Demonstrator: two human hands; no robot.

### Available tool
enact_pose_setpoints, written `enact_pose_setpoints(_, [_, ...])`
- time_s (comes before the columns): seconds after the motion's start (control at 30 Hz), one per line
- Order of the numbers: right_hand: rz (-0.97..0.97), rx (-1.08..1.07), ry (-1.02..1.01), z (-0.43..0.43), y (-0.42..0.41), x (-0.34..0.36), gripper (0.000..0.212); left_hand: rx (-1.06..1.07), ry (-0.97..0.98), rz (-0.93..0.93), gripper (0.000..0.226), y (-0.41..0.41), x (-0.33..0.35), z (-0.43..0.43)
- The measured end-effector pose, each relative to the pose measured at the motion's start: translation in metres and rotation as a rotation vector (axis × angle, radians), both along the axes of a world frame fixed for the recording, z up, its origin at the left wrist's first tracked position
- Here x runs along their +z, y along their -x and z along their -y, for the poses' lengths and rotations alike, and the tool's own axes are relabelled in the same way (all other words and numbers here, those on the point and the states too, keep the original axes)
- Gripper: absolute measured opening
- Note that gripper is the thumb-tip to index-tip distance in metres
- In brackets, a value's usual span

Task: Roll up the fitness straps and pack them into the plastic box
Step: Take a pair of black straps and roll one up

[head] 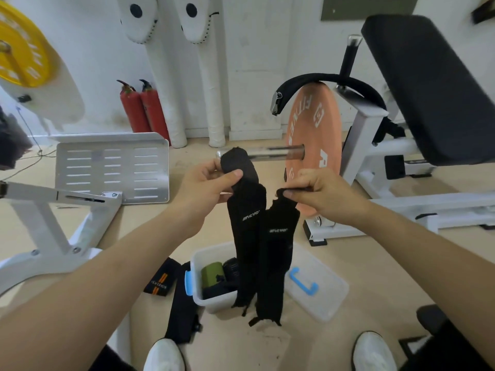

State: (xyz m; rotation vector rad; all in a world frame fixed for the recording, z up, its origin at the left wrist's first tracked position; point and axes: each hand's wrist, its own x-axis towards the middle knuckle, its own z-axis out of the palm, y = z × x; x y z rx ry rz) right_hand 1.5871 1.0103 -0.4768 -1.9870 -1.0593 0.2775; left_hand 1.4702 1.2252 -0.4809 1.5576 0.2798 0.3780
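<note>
Two white shoes (163, 354) of mine stand at the bottom edge, and on the floor ahead of them, below my hands, is the plastic box (197, 266). My left hand (206, 183) pinches one black strap (245, 231) near its top end, thumb in front and fingers behind; a short piece stands up above the thumb. My right hand (318, 194) pinches the top edge of a second black strap (276, 250) between thumb and curled fingers. Both straps hang straight down side by side, long axis vertical, and their lower ends cross the box in this view. I cannot tell if they touch it. The box holds a green roll (211, 275) and some dark ones. Its lid (321, 298) lies just to the right of it. I judge that rolling must begin at a top end, so each strap lies below its own grip. The left one, with its free piece above the thumb, seems readier to roll first. For that I would probably need to put the other strap down.
</note>
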Motion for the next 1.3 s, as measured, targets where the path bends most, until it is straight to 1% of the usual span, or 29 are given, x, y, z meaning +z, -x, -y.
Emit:
enact_pose_setpoints(0.07, [-0.038, 0.012, 0.012, 0.003, -0.001, 0.004, 0.016, 0.0, -0.04, -0.026, 0.006, -0.002, -0.003, 0.0])
enact_pose_setpoints(0.17, [-0.032, -0.016, -0.002, 0.007, -0.002, 0.01, 0.013, 0.005, -0.086, -0.042, 0.006, -0.005, -0.007, 0.0])
enact_pose_setpoints(0.3, [0.075, -0.039, -0.034, 0.01, -0.007, 0.008, 0.019, 0.006, -0.1, -0.044, 0.008, -0.007, -0.009, 0.002])
enact_pose_setpoints(0.37, [0.103, -0.062, -0.072, 0.008, -0.008, 0.007, 0.013, 0.01, -0.104, -0.048, 0.007, -0.008, -0.01, 0.003])
enact_pose_setpoints(0.43, [0.045, -0.042, -0.162, 0.006, -0.007, 0.007, 0.012, 0.006, -0.086, -0.033, 0.007, -0.008, -0.009, 0.005])
enact_pose_setpoints(0.5, [-0.066, -0.018, -0.245, 0.003, -0.004, 0.006, 0.014, 0.001, -0.063, -0.004, 0.007, -0.01, -0.004, 0.008])
enact_pose_setpoints(0.63, [-0.204, 0.05, -0.28, -0.009, 0.005, -0.002, 0.013, 0.007, 0.085, 0.082, 0.01, -0.014, 0.011, 0.011])
enact_pose_setpoints(0.73, [-0.345, 0.056, -0.317, -0.02, 0.012, -0.011, 0.012, 0.003, 0.19, 0.101, 0.01, -0.018, 0.017, 0.01])
enact_pose_setpoints(0.8, [-0.373, 0.045, -0.339, -0.026, 0.012, -0.015, 0.013, 0.02, 0.237, 0.106, 0.008, -0.019, 0.018, 0.01])
enact_pose_setpoints(0.87, [-0.352, 0.032, -0.361, -0.029, 0.012, -0.016, 0.012, 0.044, 0.253, 0.107, 0.008, -0.019, 0.019, 0.008])
enact_pose_setpoints(0.93, [-0.319, 0.024, -0.393, -0.03, 0.011, -0.013, 0.015, 0.061, 0.215, 0.098, 0.008, -0.018, 0.019, 0.007])
enact_pose_setpoints(1.0, [-0.307, 0.005, -0.444, -0.03, 0.008, -0.009, 0.026, 0.054, 0.117, 0.082, 0.01, -0.017, 0.018, 0.005])
enact_pose_setpoints(1.07, [-0.316, 0.003, -0.499, -0.029, 0.005, -0.005, 0.036, -0.018, 0.025, 0.061, 0.014, -0.015, 0.015, 0.006])
enact_pose_setpoints(1.1, [-0.313, 0.011, -0.521, -0.029, 0.004, -0.003, 0.038, -0.064, -0.016, 0.046, 0.014, -0.014, 0.013, 0.007])
enact_pose_setpoints(1.17, [-0.277, 0.001, -0.551, -0.029, 0.004, 0.0, 0.03, -0.118, -0.067, 0.021, 0.012, -0.013, 0.01, 0.011])
enact_pose_setpoints(1.23, [-0.22, -0.025, -0.567, -0.029, 0.005, 0.003, 0.019, -0.134, -0.076, 0.014, 0.012, -0.012, 0.008, 0.014])
enact_pose_setpoints(1.3, [-0.151, -0.031, -0.559, -0.03, 0.005, 0.003, 0.017, -0.146, -0.092, 0.009, 0.015, -0.011, 0.008, 0.016])
